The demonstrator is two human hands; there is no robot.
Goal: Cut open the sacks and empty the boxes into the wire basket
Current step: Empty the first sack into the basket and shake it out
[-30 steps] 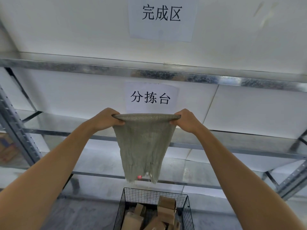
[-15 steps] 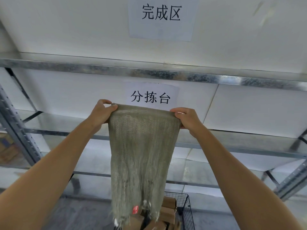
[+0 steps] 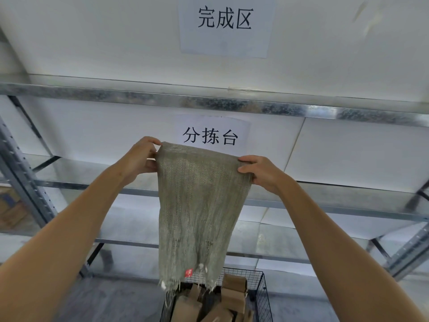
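Head view. Woven grey sack (image 3: 199, 205) held up at centre frame, hanging flat and limp, frayed cut end lowest with a small red tag near the hem. Left hand (image 3: 139, 159) at the sack's 10 o'clock corner, right hand (image 3: 262, 173) at its 2 o'clock corner; the fingers (image 3: 246, 168) of both are clenched on the top edge, pinching the fabric taut between them. Wire basket (image 3: 261, 289) sits on the floor at 6 o'clock, directly below the frayed end, which overlaps its rim in this view; whether they touch I cannot tell. Brown cardboard boxes (image 3: 233, 298) lie piled inside the basket. Metal shelving (image 3: 209, 103) behind, paper sign (image 3: 210, 137) at the sack's 12 o'clock. Judgement: this is the emptying step for this sack, at or near its end, since the fabric shows no bulge. Next move likely calls for a last shake over the basket, then setting the spent sack aside clear of the basket mouth and taking up another one.
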